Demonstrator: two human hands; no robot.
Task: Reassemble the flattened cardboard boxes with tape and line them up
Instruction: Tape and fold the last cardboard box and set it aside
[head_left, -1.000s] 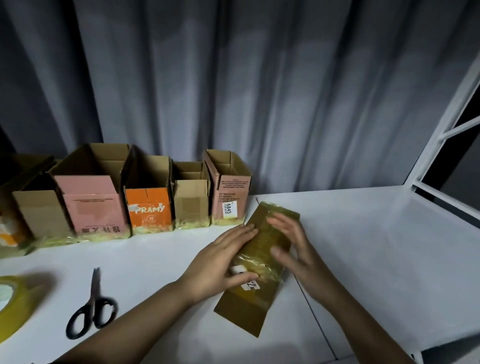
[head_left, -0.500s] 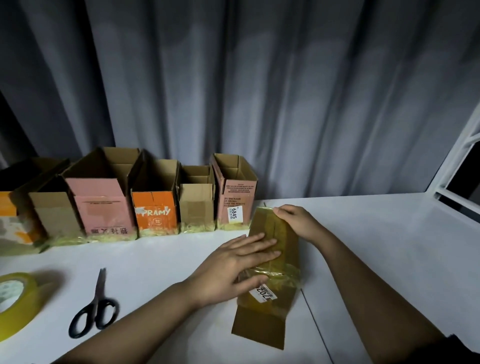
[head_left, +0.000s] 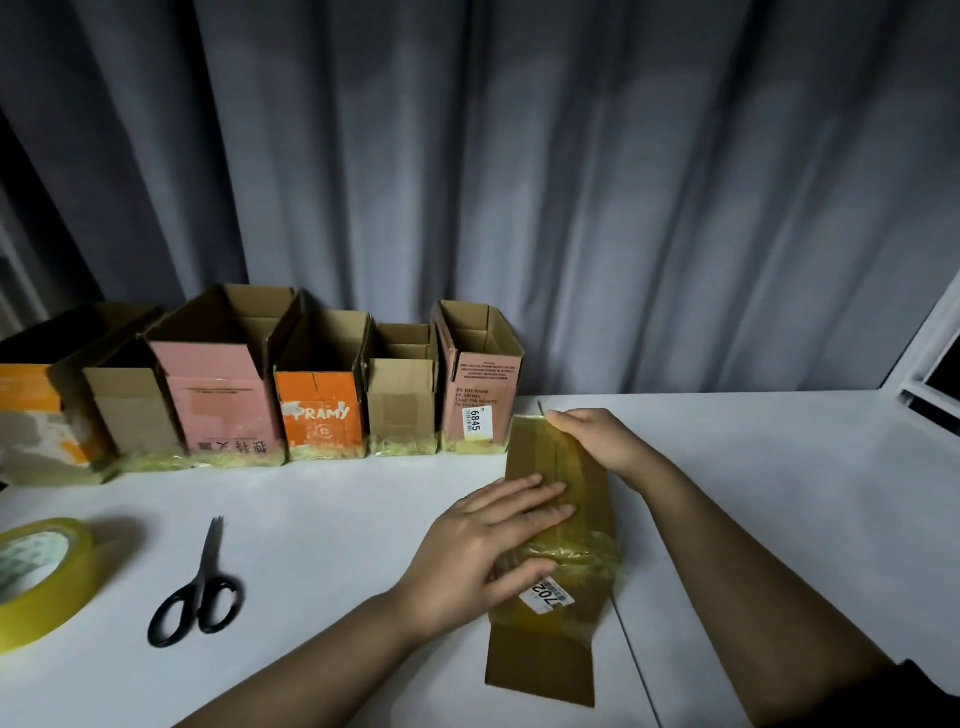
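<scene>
Brown cardboard box (head_left: 558, 545) lies on its side on the white table (head_left: 332, 519), at about 5 o'clock in view, wrapped in yellowish tape. Left hand (head_left: 483, 551) presses flat on it, fingers straight, gripping nothing. Right hand (head_left: 597, 441) at the box's far end, fingers curled over the top edge, pinching it. Row of six open boxes (head_left: 291, 395) stands at 9 o'clock against the grey curtain (head_left: 519, 182). Tape roll (head_left: 36, 577) and scissors (head_left: 200, 592) at 8 o'clock.
</scene>
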